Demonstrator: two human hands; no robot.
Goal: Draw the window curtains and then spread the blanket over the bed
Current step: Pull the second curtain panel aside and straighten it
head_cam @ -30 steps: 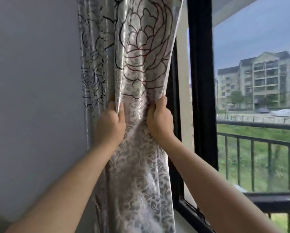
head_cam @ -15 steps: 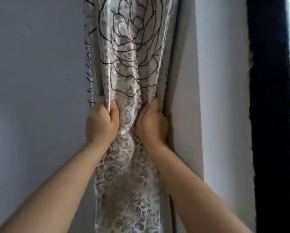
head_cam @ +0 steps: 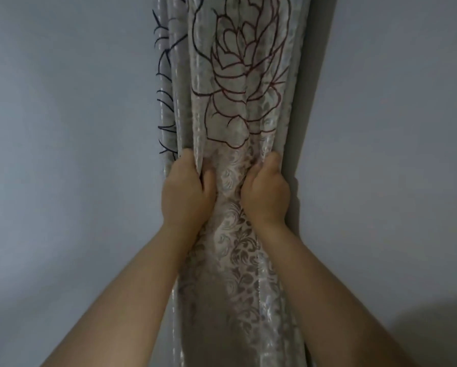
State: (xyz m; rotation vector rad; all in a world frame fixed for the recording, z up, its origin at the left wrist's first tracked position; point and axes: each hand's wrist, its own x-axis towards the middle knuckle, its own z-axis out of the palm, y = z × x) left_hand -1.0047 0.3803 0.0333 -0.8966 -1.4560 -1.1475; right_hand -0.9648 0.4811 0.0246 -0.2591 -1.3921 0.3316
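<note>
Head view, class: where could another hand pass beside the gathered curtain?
Free: bare grey wall left of the silvery floral curtain, and right of it. Crowded: left hand and right hand bunching the fabric.

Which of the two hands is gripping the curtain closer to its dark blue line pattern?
The left hand. It clutches the curtain just below the dark blue lines at the fabric's left edge, while the right hand grips the far edge under the red flower outline.

Standing clear on both sides of the bunched curtain [head_cam: 238, 107]: bare wall [head_cam: 68, 154], leaving open passage left and right.
</note>
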